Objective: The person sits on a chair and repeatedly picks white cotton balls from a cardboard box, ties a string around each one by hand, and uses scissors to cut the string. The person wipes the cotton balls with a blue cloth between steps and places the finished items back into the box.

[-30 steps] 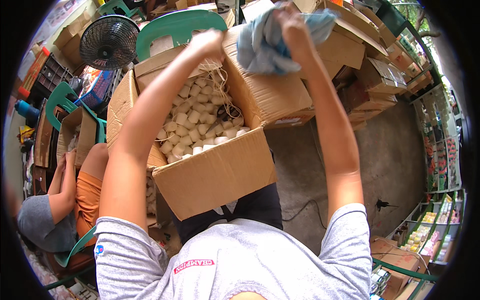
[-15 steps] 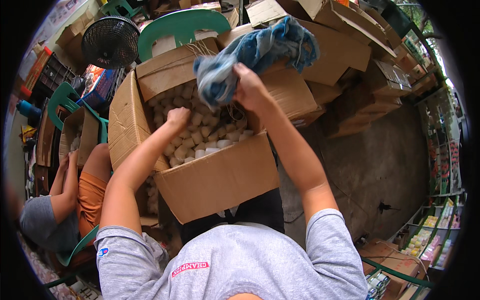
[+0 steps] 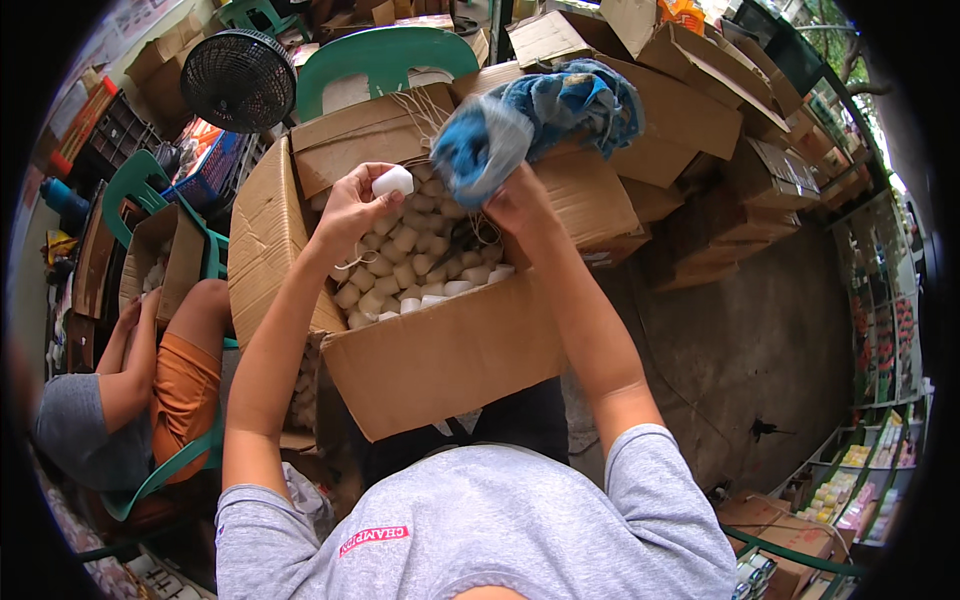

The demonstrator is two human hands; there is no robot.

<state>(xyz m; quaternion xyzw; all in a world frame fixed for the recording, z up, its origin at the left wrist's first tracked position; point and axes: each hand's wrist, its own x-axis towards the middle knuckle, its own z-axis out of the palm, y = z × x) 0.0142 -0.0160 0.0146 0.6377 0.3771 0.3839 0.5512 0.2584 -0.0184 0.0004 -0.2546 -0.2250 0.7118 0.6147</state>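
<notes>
A small white waxy-looking cylinder (image 3: 393,180) is pinched between the thumb and fingers of my left hand (image 3: 350,208), raised over an open cardboard box (image 3: 445,350). Many similar off-white cylinders (image 3: 405,240) fill that box in a loose heap. My right hand (image 3: 520,205) grips a crumpled blue-and-white cloth (image 3: 475,150) at the box's right side. The cloth's near end is blurred by motion, and its far end lies over cardboard flaps. Thin pale strings (image 3: 425,110) hang over the box's back flap, and a loop of string shows beneath my left hand.
A green plastic chair (image 3: 385,60) stands behind the box, with a black fan (image 3: 238,80) to its left. Cardboard boxes (image 3: 690,110) pile up at the back right. Another person (image 3: 120,395) sits at left beside a smaller box (image 3: 160,255). Stocked shelves (image 3: 880,440) line the right.
My left hand has come up out of the heap with a white cylinder in its fingers. My right hand and the near end of the cloth have shifted slightly right and down.
</notes>
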